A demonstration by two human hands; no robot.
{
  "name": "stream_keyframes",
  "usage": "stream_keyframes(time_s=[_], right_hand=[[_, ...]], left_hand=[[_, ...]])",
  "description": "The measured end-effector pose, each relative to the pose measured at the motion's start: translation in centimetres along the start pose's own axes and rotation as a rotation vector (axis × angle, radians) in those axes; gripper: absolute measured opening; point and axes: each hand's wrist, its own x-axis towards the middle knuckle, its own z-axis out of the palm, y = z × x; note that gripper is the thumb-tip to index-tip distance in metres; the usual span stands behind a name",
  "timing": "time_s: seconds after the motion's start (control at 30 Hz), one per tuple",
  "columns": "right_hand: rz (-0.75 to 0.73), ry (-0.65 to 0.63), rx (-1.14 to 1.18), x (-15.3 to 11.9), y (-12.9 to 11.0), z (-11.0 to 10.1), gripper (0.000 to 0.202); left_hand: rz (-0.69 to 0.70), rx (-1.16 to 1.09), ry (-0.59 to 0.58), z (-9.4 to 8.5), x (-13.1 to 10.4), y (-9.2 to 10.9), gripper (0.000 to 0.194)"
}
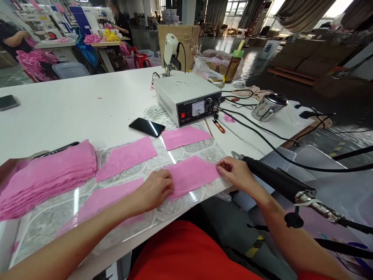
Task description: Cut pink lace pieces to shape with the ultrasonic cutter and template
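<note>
A pink fabric piece (192, 175) lies flat on the clear-covered mat in front of me. My left hand (155, 189) has its fingers curled down on the left edge of this piece. At the opposite end, my right hand (235, 173) pinches the pointed corner between thumb and fingers. Just beyond it rests another pink piece (186, 137), and to the left is a scalloped pink piece (129, 157). Under my left forearm, a further pink piece (101, 200) is partly hidden. A thick stack of pink fabric (49, 177) sits at the far left.
A grey control box (188, 95) stands behind the fabric, beside a black phone (147, 127). Orange-handled snips (219, 125) and a steel mug (269, 107) are to the right. A black corded handheld tool (274, 177) hangs near my right forearm. People sit at sewing machines behind.
</note>
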Motion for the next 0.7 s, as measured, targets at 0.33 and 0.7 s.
stream_keyframes(time_s=[0.33, 0.7], right_hand=[[0.079, -0.190, -0.006, 0.5, -0.5, -0.4, 0.016], [-0.015, -0.028, -0.172, 1.7, -0.9, -0.1, 0.013]], left_hand=[[-0.014, 0.024, -0.001, -0.1, -0.2, 0.5, 0.017], [-0.020, 0.122, 0.024, 0.3, -0.1, 0.9, 0.016]])
